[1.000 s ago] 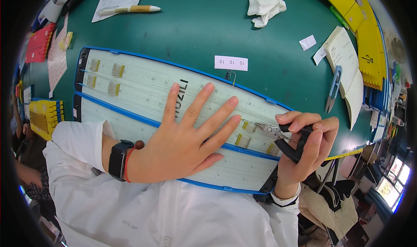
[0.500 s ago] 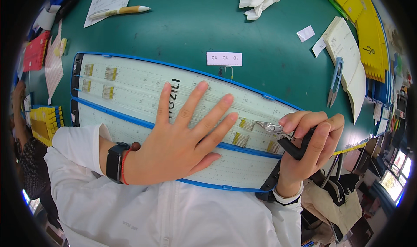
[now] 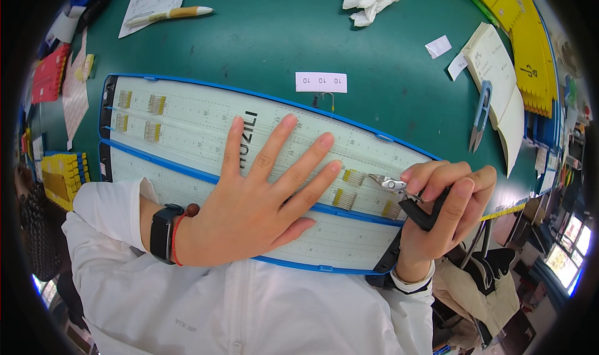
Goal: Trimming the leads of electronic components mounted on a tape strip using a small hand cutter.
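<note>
Well, my left hand (image 3: 265,205) lay spread over the middle of the open case (image 3: 349,246). Near its right edge, my right hand (image 3: 460,208) gripped black-handled pliers (image 3: 389,183), tips just beside some thin wires (image 3: 354,176).

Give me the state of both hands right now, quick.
Left hand: open, spread palm-down over the blue-edged case.
Right hand: closed, holding black-handled pliers.

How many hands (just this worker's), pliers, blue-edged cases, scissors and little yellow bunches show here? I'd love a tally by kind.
Hands, the left hand and right hand: 2
Pliers: 1
Blue-edged case: 1
Scissors: 1
Yellow bunches showing: 7
Total: 12
</note>
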Demonstrator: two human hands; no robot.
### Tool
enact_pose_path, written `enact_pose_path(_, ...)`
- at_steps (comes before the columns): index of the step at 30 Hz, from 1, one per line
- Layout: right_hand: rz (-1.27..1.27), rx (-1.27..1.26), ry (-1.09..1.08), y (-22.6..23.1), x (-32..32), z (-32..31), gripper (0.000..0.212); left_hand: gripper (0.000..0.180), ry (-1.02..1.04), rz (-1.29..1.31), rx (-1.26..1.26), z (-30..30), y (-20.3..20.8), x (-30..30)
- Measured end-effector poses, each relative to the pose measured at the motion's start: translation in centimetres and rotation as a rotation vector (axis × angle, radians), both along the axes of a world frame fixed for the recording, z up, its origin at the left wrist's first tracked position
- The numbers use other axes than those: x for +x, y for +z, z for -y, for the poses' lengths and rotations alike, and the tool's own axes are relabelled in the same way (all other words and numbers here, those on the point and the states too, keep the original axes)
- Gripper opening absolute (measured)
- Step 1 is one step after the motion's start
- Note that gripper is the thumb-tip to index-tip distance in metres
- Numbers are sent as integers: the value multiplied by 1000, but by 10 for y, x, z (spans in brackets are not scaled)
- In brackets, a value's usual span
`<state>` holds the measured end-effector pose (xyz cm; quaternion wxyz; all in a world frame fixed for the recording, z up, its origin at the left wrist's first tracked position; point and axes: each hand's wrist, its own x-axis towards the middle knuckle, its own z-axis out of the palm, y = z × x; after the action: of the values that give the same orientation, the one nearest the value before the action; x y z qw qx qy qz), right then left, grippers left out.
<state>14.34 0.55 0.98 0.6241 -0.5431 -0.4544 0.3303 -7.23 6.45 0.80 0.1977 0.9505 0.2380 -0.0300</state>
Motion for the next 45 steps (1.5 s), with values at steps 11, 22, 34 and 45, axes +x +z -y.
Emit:
enact_pose_path(11,-22,1,4,-3,1,1,19,78,2,-2,4,1,1,1)
enact_pose_path(22,10,22,62,-4,6,-1,18,80,3,3,6,0,1,3)
enact_pose_path(34,-15,16,55,-3,4,0,18,78,10,1,20,1,1,2)
enact_pose_path(45,-82,3,25,1,0,4,21,77,10,17,21,2,0,2)
